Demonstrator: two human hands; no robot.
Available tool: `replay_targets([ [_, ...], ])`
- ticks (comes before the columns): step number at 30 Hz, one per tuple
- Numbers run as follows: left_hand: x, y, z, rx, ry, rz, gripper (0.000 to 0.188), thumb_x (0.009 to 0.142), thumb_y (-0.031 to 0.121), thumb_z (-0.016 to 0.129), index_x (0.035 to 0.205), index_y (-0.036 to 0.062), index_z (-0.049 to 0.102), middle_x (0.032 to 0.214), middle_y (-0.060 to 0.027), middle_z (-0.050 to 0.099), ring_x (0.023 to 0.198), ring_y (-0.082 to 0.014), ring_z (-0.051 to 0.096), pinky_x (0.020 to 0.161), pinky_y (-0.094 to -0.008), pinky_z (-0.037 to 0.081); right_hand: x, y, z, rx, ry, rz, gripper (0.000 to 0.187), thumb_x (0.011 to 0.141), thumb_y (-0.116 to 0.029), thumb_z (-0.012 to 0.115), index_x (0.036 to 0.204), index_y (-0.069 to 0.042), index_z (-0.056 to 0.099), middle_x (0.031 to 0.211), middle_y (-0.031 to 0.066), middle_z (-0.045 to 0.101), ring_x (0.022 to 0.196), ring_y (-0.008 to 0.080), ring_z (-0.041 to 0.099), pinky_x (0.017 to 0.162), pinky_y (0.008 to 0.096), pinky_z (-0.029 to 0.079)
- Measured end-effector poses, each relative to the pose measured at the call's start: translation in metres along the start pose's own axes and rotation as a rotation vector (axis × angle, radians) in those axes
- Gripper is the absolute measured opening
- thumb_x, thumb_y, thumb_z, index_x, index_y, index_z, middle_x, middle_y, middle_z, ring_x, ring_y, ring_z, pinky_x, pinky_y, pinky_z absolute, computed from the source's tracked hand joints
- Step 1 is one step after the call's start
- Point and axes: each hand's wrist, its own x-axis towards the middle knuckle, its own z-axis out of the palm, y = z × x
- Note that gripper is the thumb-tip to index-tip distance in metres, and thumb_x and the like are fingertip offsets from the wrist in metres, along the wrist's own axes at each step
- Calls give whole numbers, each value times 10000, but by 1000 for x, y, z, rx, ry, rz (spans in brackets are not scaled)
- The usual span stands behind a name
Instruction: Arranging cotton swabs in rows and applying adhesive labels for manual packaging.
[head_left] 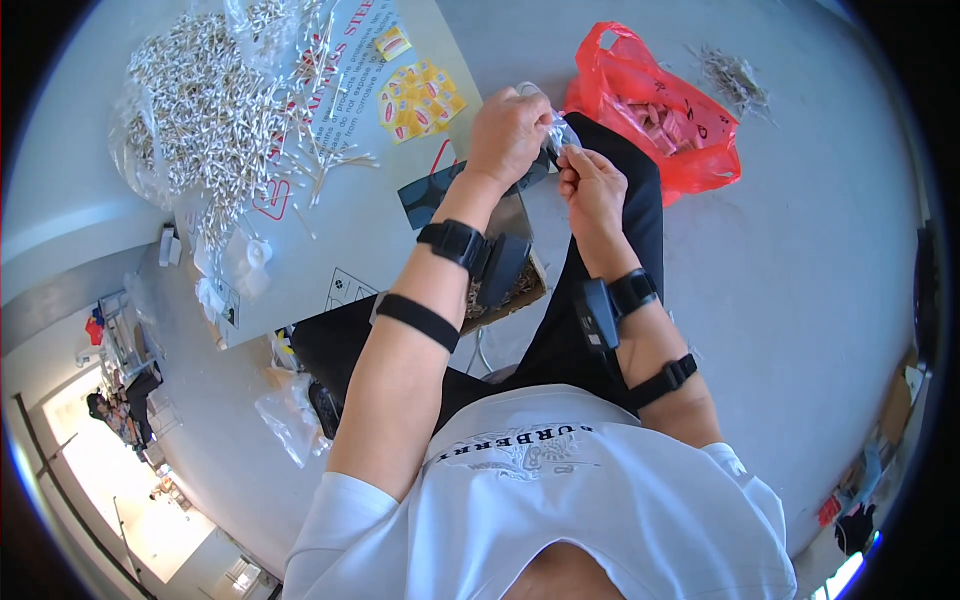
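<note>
1. Head view: holding a crinkly bit of clear plastic (562, 136) up over the lap, between both hands.
2. Gripping one side with the left hand (508, 138), fingers curled tight on it.
3. Pinching the other side with the right hand (592, 182), thumb and pointing finger together on it. Cannot tell what is in the folds.
4. Wearing black bands (420, 320) on both arms, with little dark boxes (597, 312) by the wrists.
5. Can see a dark sheet (425, 200) under the left wrist, at the edge of the gray table (355, 230).
6. Can see small yellow and red packets (425, 100) on the table, left of the left hand.
7. Farther left, can see a big heap of cotton swabs (195, 120).
8. On the right side, can see an open red bag (705, 165) near the right hand, with pink packs (665, 128) inside.
9. Past that, can see a pile of thin sticks (735, 80) on the floor (790, 300).
</note>
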Motion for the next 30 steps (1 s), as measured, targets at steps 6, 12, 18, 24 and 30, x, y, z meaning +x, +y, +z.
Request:
replay_targets([
  [6,3,-27,16,63,-113,10,65,756,80,660,795,114,621,722,-88,594,759,-306,602,655,-421,494,9,11,10,-121,171,-44,126,871,-66,651,774,14,653,671,36,601,513,74,476,449,220,375],
  [12,-4,-27,12,66,-181,-7,60,769,83,649,817,100,617,734,-93,599,792,-307,600,680,-414,494,6,17,6,-86,185,-1,135,880,-69,643,771,10,644,675,36,599,528,69,470,457,215,373],
  [18,-5,-23,6,71,-143,67,61,777,64,636,828,84,608,773,-84,614,815,-300,591,726,-404,501,-3,13,8,-61,141,-32,138,888,-65,631,770,5,635,679,32,594,536,68,468,457,211,370],
  [24,-12,-25,10,156,-93,208,67,790,36,601,842,72,579,816,-57,633,864,-271,582,763,-369,509,-5,14,6,-100,124,-49,137,891,-67,631,773,2,637,674,29,587,538,69,467,461,211,369],
  [30,-12,-28,11,158,-72,177,45,799,55,596,826,73,564,821,-56,637,853,-278,582,749,-380,505,-3,19,6,-95,141,-130,144,899,-82,631,787,8,640,678,33,588,539,71,464,471,216,377],
])
